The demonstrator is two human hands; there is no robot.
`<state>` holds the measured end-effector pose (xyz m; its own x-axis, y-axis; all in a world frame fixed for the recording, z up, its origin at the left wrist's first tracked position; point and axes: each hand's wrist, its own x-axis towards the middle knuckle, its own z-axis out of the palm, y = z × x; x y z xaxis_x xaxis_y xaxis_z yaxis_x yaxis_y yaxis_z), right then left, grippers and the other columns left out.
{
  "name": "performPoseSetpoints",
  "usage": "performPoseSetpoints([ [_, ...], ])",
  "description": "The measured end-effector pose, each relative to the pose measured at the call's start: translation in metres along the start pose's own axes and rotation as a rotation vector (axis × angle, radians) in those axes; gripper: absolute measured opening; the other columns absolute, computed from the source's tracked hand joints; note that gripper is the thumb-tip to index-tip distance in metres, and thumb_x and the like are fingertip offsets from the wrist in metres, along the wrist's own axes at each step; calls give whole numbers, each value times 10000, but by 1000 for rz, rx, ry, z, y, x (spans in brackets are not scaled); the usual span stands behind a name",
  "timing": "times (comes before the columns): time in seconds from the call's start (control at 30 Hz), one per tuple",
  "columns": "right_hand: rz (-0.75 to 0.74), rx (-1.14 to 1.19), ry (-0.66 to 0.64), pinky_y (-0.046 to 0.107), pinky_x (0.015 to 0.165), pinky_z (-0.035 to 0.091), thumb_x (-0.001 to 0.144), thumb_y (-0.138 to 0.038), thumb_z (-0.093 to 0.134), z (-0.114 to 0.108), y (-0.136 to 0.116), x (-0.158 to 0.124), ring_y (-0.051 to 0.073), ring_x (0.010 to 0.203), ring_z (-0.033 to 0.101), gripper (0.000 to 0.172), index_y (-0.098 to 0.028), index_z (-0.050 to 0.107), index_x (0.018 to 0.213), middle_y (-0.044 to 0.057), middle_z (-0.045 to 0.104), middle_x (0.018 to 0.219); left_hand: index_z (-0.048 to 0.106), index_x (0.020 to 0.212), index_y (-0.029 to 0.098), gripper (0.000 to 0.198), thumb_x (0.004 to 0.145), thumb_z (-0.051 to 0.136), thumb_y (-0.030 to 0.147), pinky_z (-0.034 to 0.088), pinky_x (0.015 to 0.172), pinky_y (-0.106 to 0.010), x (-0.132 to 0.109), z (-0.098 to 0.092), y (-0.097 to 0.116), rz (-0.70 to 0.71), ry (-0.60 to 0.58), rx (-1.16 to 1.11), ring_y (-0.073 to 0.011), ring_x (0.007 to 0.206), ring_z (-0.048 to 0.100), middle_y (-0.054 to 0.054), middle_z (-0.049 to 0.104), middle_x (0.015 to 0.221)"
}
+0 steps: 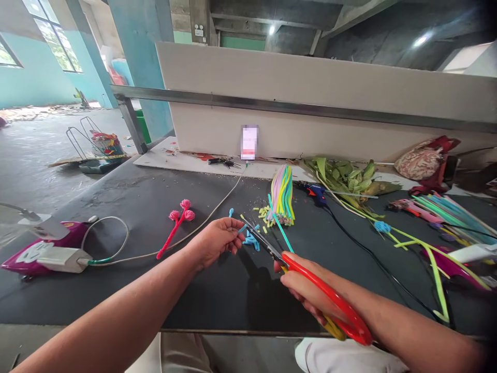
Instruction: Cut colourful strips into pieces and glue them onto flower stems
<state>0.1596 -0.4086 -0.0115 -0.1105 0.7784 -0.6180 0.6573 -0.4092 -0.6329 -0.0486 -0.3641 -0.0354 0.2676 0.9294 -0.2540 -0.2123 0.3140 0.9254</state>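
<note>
left hand (218,239) pinches a short blue fuzzy stem (243,228) near the tips of red-and-yellow-handled metal scissors (325,287), gripped in the right hand (306,290), above the black counter (217,305). stem likely light, soft, bendable; best pinched at one end, clear of blades.

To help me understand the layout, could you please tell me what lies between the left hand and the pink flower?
In the head view, a pale cable runs across the dark tabletop between the left hand and the pink flower.
</note>
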Motion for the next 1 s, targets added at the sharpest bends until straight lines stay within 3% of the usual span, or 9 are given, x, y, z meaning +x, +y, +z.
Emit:
performPoseSetpoints([
  [0.27,32,-135,-34,156,288,289,717,-241,471,0,-14,-7,70,265,357,262,-299,496,971,-87,388,453,425,1024,152,272,788,539,79,499,533,-230,1,2,-2,44,28,-39,-90,522,574,-9,601,658],
  [0.63,42,-227,-27,181,288,334,708,-217,461,-1,-27,-12,83,287,373,215,-275,513,908,-81,365,437,330,1160,142,421,788,490,29,520,532,-244,4,5,-4,31,37,-22,-99,511,586,-9,608,643],
  [1.0,-6,-158,38,178,279,201,724,-213,485,2,-26,-15,79,295,279,39,-249,479,709,-71,287,414,280,1256,138,557,763,518,39,518,496,-244,5,4,-4,31,41,13,-115,497,593,-12,611,641],
])
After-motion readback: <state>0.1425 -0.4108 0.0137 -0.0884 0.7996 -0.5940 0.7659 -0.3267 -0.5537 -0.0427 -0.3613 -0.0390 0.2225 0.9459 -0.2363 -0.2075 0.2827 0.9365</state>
